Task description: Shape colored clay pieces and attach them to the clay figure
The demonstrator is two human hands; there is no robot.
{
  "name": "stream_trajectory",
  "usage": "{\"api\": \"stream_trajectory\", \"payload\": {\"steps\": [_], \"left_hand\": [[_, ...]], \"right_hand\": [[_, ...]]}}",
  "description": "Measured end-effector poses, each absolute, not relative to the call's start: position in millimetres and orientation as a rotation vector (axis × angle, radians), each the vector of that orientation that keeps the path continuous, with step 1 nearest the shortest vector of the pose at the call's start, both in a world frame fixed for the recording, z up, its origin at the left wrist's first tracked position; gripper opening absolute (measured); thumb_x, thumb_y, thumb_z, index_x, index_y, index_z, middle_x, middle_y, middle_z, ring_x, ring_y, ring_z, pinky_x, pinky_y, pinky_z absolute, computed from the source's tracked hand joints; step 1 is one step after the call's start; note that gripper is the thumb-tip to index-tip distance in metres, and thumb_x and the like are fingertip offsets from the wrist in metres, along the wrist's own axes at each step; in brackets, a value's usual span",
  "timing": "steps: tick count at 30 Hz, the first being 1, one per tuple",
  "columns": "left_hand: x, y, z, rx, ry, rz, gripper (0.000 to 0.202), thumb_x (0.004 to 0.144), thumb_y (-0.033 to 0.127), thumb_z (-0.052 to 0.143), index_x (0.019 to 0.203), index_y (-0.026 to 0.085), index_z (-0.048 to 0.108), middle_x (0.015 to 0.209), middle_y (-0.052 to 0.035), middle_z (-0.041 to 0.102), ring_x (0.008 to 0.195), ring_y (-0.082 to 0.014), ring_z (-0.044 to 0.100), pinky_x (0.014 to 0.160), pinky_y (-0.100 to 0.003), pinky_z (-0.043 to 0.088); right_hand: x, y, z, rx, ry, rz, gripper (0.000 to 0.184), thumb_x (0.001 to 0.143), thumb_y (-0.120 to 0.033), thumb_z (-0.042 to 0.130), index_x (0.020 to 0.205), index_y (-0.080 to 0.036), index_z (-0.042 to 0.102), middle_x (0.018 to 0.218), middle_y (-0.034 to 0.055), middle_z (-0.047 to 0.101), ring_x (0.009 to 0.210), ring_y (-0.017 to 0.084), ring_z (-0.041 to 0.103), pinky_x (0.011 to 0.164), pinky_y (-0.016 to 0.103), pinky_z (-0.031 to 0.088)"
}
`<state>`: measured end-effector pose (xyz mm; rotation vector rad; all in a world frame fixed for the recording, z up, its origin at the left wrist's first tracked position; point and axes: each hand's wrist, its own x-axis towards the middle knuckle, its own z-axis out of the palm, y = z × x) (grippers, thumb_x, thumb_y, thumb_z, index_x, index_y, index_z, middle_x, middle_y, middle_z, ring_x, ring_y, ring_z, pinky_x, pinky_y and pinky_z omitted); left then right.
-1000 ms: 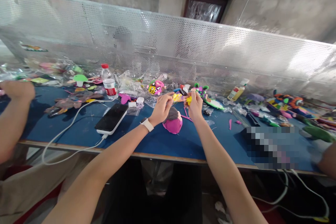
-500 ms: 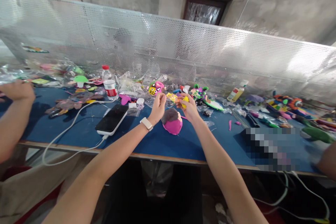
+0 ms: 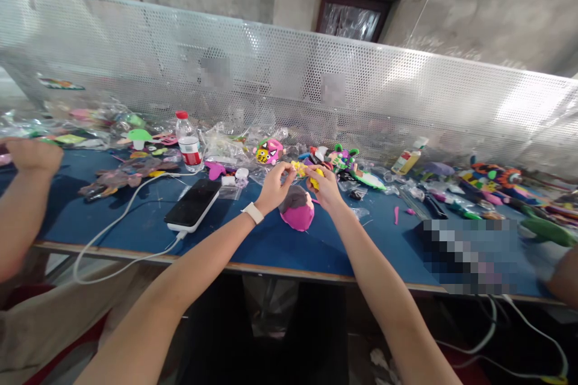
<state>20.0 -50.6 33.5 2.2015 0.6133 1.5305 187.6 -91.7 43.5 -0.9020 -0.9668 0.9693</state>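
Note:
My right hand (image 3: 327,187) is closed around a lump of yellow modelling clay (image 3: 317,178), which shows between the fingers. Close beside it, my left hand (image 3: 275,185), with a pale watch band at the wrist, has thumb and fingertips pinched together near a smaller yellow bit (image 3: 298,168). Whether that bit is in the left fingertips or lies behind them is hard to tell. Just below both hands, a rounded magenta clay piece (image 3: 298,218) with a grey top rests on the blue table (image 3: 271,246).
Left of my arm lie a phone (image 3: 193,204) on a white cable and a red-capped bottle (image 3: 188,144). Clay figures, including a yellow-and-pink cat face (image 3: 268,151), and plastic bags line the perforated metal screen (image 3: 289,84). Another person's hand (image 3: 36,159) is at far left.
My left hand has moved slightly right, bringing its fingertips closer to my right hand and the yellow clay. The magenta piece stays put. The neighbour's hand at far left has shifted slightly.

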Motion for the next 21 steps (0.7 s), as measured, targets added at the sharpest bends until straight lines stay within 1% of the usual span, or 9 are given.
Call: {"api": "stream_trajectory", "payload": {"steps": [3,8,13,18,21], "left_hand": [[18.8,-50.0,35.2,2.186,0.644,1.552,0.033,0.108,0.051,0.046,0.1,0.021,0.059,0.098,-0.0065,0.069,0.09,-0.0192,0.066,0.085,-0.033,0.052],[17.7,-50.0,36.9,2.186,0.592,1.538,0.032,0.109,0.049,0.044,0.099,0.022,0.057,0.093,-0.0051,0.067,0.085,-0.018,0.065,0.081,-0.031,0.051],[18.1,-50.3,34.8,2.231,0.588,1.525,0.03,0.11,0.045,0.042,0.1,0.02,0.056,0.096,-0.0057,0.068,0.087,-0.0177,0.065,0.082,-0.031,0.05],[17.1,-48.6,36.2,2.224,0.59,1.453,0.028,0.108,0.045,0.046,0.098,0.021,0.056,0.087,-0.0024,0.066,0.076,-0.0157,0.063,0.076,-0.029,0.048],[17.2,-46.8,37.1,2.066,0.527,1.395,0.027,0.106,0.046,0.049,0.096,0.022,0.054,0.083,-0.0014,0.065,0.077,-0.0166,0.066,0.076,-0.029,0.05]], "right_hand": [[187.1,-89.0,41.0,-0.924,-0.973,0.979,0.04,0.063,-0.046,0.092,0.08,-0.021,0.066,0.057,-0.0068,0.057,0.043,0.007,0.05,0.036,0.017,0.032],[187.8,-86.6,38.9,-0.918,-0.97,0.968,0.042,0.063,-0.049,0.093,0.078,-0.022,0.064,0.054,-0.0078,0.052,0.043,0.007,0.05,0.037,0.017,0.032],[189.2,-89.3,41.8,-0.933,-0.96,0.95,0.044,0.06,-0.05,0.095,0.076,-0.021,0.065,0.058,-0.0067,0.055,0.045,0.007,0.05,0.037,0.017,0.033],[189.9,-88.4,40.1,-0.936,-0.987,0.872,0.037,0.067,-0.049,0.09,0.077,-0.02,0.068,0.056,-0.0062,0.053,0.045,0.007,0.049,0.039,0.019,0.032],[190.0,-85.8,37.3,-0.95,-1.01,0.851,0.036,0.068,-0.049,0.088,0.078,-0.021,0.068,0.056,-0.0064,0.053,0.045,0.008,0.048,0.039,0.02,0.032]]}}
